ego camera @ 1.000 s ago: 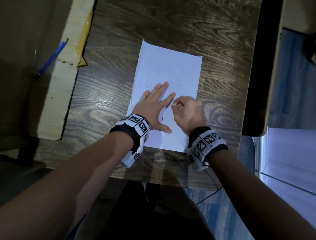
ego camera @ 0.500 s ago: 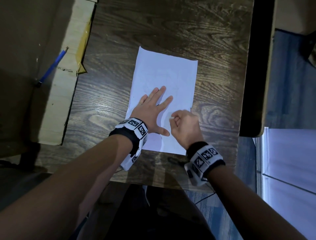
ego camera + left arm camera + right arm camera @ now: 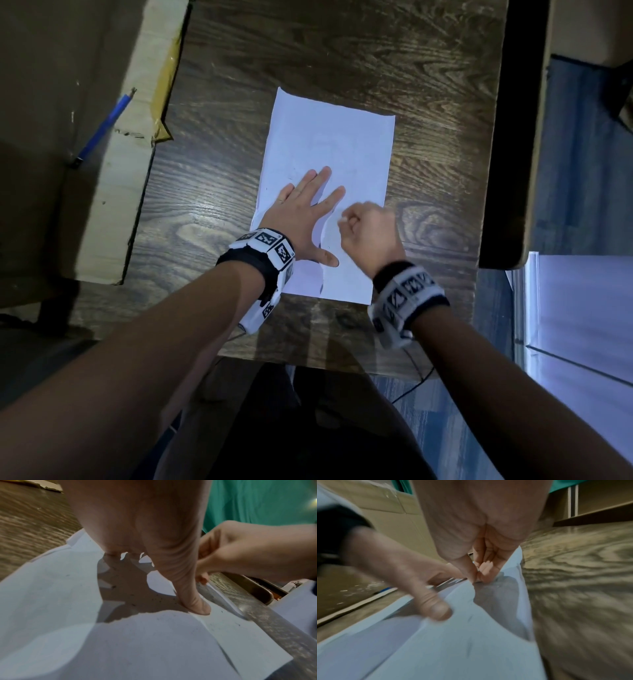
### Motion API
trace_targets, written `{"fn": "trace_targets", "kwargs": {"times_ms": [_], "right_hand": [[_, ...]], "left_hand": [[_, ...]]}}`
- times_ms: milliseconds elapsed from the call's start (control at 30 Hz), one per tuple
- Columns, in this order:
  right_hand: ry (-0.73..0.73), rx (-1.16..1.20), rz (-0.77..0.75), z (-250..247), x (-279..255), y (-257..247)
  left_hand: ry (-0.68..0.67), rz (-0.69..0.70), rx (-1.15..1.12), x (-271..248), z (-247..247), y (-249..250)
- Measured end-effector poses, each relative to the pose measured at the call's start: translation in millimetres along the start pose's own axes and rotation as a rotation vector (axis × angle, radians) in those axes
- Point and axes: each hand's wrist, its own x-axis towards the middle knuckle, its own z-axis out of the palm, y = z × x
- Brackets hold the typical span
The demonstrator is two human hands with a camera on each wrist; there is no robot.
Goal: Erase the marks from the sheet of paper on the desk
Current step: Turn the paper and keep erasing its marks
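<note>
A white rectangular sheet of paper (image 3: 329, 164) lies mid-frame on the dark wood-grain desk (image 3: 342, 51). The left hand (image 3: 301, 219) presses flat on it, fingers spread. Just right, the right hand (image 3: 371, 229) curls, pinching a small white eraser (image 3: 341, 221) against the sheet's lower right part

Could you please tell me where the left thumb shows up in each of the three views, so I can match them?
Head: the left thumb lies flat on the sheet of paper, lower centre.
Left wrist: the thumb runs down the middle, tip pressing the paper.
Right wrist: it enters from the left, tip on the paper, left of centre.
Shared landmark: the right hand just beside it, fingers pinched.
</note>
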Motion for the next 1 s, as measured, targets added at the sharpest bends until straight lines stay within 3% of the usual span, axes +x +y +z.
{"fn": "trace_targets", "kwargs": {"times_ms": [100, 167, 300, 467, 567, 667, 867, 1000], "right_hand": [[0.068, 0.014, 0.016, -0.2, 21.9, -1.4], [0.107, 0.020, 0.014, 5.4, 6.8, 2.0], [-0.008, 0.038, 0.003, 5.7, -26.9, 2.3], [0.066, -0.004, 0.031, -2.6, 29.1, -5.1], [0.085, 0.034, 0.042, 5.7, 2.3, -4.1], [0.001, 0.063, 0.015, 7.6, -35.1, -6.9], [0.070, 0.053, 0.057, -0.4, 25.2, -12.0], [0.052, 0.049, 0.109, 5.6, -5.5, -16.2]], "left_hand": [[0.004, 0.000, 0.005, -0.1, 0.4, -0.2], [0.009, 0.004, 0.002, -0.1, 1.3, -0.8], [0.019, 0.008, 0.004, 0.9, 2.1, -2.5], [0.005, 0.008, 0.002, 1.2, 1.9, -2.5], [0.010, 0.012, -0.002, 0.7, 2.0, -2.8], [0.014, 0.014, 0.019, 0.0, 0.8, -3.2], [-0.001, -0.004, 0.018, -1.0, -1.9, -1.5], [-0.005, 0.003, 0.033, -3.0, -5.0, -0.5]]}}
